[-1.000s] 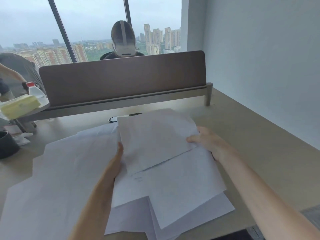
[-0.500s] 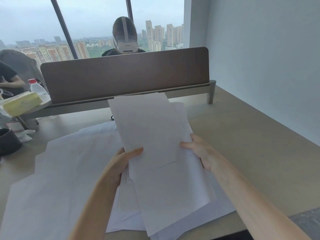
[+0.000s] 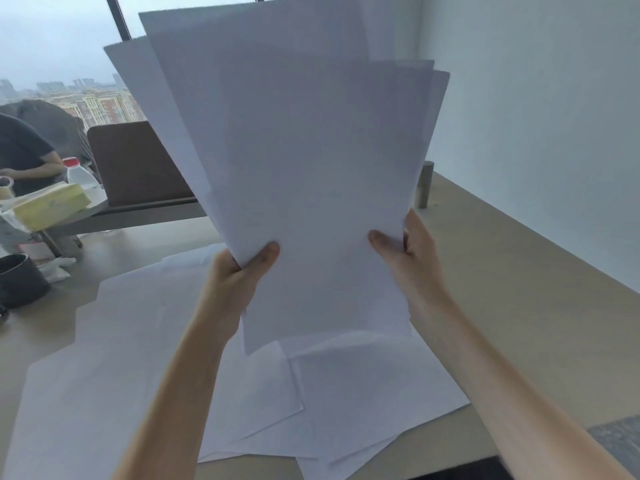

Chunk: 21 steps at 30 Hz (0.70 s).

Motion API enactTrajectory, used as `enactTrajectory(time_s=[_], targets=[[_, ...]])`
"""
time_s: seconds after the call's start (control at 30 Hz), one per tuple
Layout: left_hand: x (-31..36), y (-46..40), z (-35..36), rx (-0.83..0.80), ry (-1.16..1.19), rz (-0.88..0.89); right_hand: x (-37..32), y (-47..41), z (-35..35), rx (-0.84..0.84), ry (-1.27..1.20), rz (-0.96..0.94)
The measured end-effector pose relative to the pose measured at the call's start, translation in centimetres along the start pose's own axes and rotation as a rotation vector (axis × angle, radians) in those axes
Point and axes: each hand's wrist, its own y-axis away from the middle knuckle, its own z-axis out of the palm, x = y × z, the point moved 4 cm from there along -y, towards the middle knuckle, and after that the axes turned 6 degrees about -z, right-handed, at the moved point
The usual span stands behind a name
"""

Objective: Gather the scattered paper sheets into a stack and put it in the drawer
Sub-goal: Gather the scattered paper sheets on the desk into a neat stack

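I hold a loose bundle of white paper sheets (image 3: 294,150) upright in front of me, fanned out at the top. My left hand (image 3: 239,275) grips its lower left edge, thumb on the front. My right hand (image 3: 408,251) grips the lower right edge, thumb on the front too. Several more white sheets (image 3: 145,334) lie scattered and overlapping on the beige desk (image 3: 512,271) below the bundle. No drawer is in view.
A brown divider panel (image 3: 135,161) runs along the desk's back, with a grey post (image 3: 424,185) at its right end. At the left are a yellow pack (image 3: 52,206), a red-capped bottle (image 3: 81,176), a dark cup (image 3: 20,282) and a seated person (image 3: 24,154). A white wall is on the right.
Both hands have lifted the gathered sheets off the desk and tipped them upright close to my face. The bundle now hides the person behind the divider.
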Motion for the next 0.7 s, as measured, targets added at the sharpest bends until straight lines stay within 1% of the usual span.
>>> enactTrajectory(time_s=[0.1,0.2,0.3,0.43,0.6,0.7], targets=[[0.4,0.3,0.3,-0.01,0.029,-0.004,-0.1,0.0,-0.5,0.003,-0.002,0.014],[0.5,0.4,0.4,0.026,0.064,-0.002,-0.3,-0.1,-0.6,-0.008,-0.04,0.025],[0.6,0.4,0.4,0.047,0.073,-0.011,-1.4,-0.4,-0.2,-0.037,0.018,-0.019],[0.8,0.6,0.3,0.034,0.091,0.0,-1.6,-0.9,-0.2,-0.082,0.062,-0.062],[0.4,0.7,-0.1,0.033,0.093,0.002,-1.1,-1.1,0.0,-0.075,0.114,-0.051],[0.5,0.6,-0.1,0.07,0.096,0.01,-0.7,-1.2,0.2,-0.016,0.095,-0.045]])
